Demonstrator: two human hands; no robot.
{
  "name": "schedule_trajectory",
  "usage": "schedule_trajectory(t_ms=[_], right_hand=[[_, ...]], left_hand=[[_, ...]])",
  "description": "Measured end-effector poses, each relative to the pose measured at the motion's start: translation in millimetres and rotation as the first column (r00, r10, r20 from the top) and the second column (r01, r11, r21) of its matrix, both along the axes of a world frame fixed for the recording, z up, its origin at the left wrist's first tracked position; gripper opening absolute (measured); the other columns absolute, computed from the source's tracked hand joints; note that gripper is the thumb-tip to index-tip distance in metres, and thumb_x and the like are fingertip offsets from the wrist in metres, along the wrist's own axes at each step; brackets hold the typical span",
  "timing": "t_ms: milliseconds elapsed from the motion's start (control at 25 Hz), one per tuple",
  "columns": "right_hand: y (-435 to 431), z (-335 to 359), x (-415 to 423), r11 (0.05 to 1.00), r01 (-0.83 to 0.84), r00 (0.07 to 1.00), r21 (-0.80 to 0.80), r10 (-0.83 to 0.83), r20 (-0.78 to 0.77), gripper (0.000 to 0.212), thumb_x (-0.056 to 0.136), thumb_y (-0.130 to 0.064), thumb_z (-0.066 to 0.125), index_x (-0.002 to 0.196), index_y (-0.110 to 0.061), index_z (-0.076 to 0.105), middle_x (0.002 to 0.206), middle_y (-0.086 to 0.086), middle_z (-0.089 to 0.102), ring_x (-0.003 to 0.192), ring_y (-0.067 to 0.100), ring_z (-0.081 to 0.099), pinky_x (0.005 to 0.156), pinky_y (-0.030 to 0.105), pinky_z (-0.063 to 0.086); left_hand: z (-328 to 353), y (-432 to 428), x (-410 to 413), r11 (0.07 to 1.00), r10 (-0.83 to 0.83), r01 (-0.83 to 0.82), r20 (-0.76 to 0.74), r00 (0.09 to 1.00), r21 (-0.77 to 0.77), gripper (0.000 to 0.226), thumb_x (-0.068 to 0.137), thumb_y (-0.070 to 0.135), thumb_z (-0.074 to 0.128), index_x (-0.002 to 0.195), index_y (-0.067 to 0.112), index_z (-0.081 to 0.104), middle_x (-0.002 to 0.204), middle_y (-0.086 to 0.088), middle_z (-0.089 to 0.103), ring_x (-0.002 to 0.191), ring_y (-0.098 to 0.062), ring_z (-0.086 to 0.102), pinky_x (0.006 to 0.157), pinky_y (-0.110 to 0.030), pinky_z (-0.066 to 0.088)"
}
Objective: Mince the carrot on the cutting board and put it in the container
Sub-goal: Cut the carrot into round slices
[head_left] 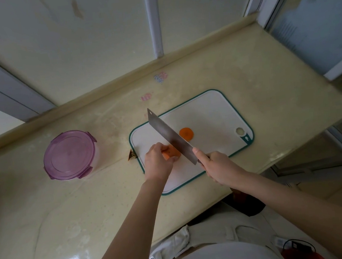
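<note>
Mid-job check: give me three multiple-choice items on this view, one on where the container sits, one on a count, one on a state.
1. Where is the container relative to the cutting board?
A. On the board
B. On the counter, left of the board
C. Right of the board

2. How many cut carrot slices lie free on the board?
A. None
B. Three
C. One

3. What is the left hand doing?
A. Gripping the carrot piece
B. Lying flat on the counter
C. Lifting the container's lid

Answers:
1 B: it stands apart from the board's left edge.
2 C: a single round lies to the right of the cleaver blade.
3 A: its fingers curl round the orange piece beside the blade.
</note>
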State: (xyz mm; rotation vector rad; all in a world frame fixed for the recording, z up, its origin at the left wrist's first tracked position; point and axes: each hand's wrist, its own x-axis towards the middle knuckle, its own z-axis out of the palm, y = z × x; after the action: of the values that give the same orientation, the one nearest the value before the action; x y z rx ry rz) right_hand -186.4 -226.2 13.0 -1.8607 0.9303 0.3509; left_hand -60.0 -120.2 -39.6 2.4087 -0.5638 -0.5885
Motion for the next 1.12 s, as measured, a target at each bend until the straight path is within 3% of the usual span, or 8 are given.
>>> schedule_trajectory(t_ms=[280, 600, 720, 880, 1040, 1120], right_hand=[[1, 9, 4, 0.998, -0.048, 0.994, -0.046, 0.043, -0.097, 0.063, 0.096, -0.06, 0.024, 0.057, -0.011, 0.037, 0.055, 0.003, 0.043, 0.051, 0.017, 0.044, 0.052, 0.028, 0.034], [-1, 33, 34, 0.989, -0.14, 0.956, -0.043, 0.123, -0.267, 0.06, 0.096, -0.062, 0.017, 0.065, -0.015, 0.038, 0.062, 0.006, 0.044, 0.053, 0.019, 0.047, 0.047, 0.027, 0.036], [-1, 36, 50, 0.979, -0.195, 0.951, -0.059, 0.174, -0.256, 0.049, 0.099, -0.055, 0.017, 0.066, -0.024, 0.035, 0.065, 0.008, 0.044, 0.061, 0.024, 0.051, 0.049, 0.027, 0.039], [-6, 31, 57, 0.983, -0.17, 0.952, -0.067, 0.147, -0.267, 0.07, 0.094, -0.065, 0.017, 0.07, -0.008, 0.048, 0.065, 0.011, 0.054, 0.054, 0.022, 0.053, 0.054, 0.028, 0.045], [-9, 35, 45, 0.987, -0.162, 0.952, -0.017, 0.151, -0.268, 0.067, 0.093, -0.067, 0.017, 0.07, -0.011, 0.045, 0.062, 0.008, 0.049, 0.05, 0.02, 0.046, 0.051, 0.027, 0.041], [-12, 40, 33, 0.987, -0.162, 0.944, -0.002, 0.154, -0.293, 0.07, 0.092, -0.068, 0.017, 0.079, -0.009, 0.052, 0.061, 0.006, 0.047, 0.05, 0.019, 0.044, 0.051, 0.027, 0.04]], left_hand=[[2, -1, -3, 1.0, -0.006, 0.006, 0.007, 1.0, -0.005, 0.031, 0.077, 0.02, 0.075, 0.102, 0.01, 0.061, 0.101, -0.003, 0.06, 0.091, -0.017, 0.054, 0.079, -0.022, 0.043], [1, -1, -9, 1.0, -0.008, 0.008, 0.032, 0.999, -0.002, 0.027, 0.08, 0.017, 0.072, 0.101, 0.01, 0.058, 0.095, 0.001, 0.051, 0.084, -0.013, 0.047, 0.074, -0.018, 0.034], [1, -2, -9, 1.0, -0.002, 0.002, 0.021, 1.0, -0.004, 0.027, 0.081, 0.018, 0.071, 0.103, 0.011, 0.057, 0.099, 0.0, 0.054, 0.085, -0.013, 0.047, 0.075, -0.018, 0.035], [-1, 0, -5, 1.0, -0.001, 0.001, 0.026, 1.0, -0.016, 0.03, 0.078, 0.019, 0.073, 0.103, 0.009, 0.06, 0.099, -0.002, 0.057, 0.087, -0.015, 0.05, 0.076, -0.019, 0.036], [2, 0, 0, 1.0, 0.016, -0.016, -0.006, 1.0, -0.022, 0.031, 0.078, 0.02, 0.073, 0.104, 0.008, 0.061, 0.1, -0.004, 0.06, 0.087, -0.014, 0.051, 0.075, -0.02, 0.037], [3, 0, 2, 0.999, 0.031, -0.032, -0.033, 0.999, -0.029, 0.032, 0.078, 0.02, 0.073, 0.105, 0.008, 0.061, 0.101, -0.003, 0.06, 0.088, -0.013, 0.05, 0.075, -0.021, 0.037]])
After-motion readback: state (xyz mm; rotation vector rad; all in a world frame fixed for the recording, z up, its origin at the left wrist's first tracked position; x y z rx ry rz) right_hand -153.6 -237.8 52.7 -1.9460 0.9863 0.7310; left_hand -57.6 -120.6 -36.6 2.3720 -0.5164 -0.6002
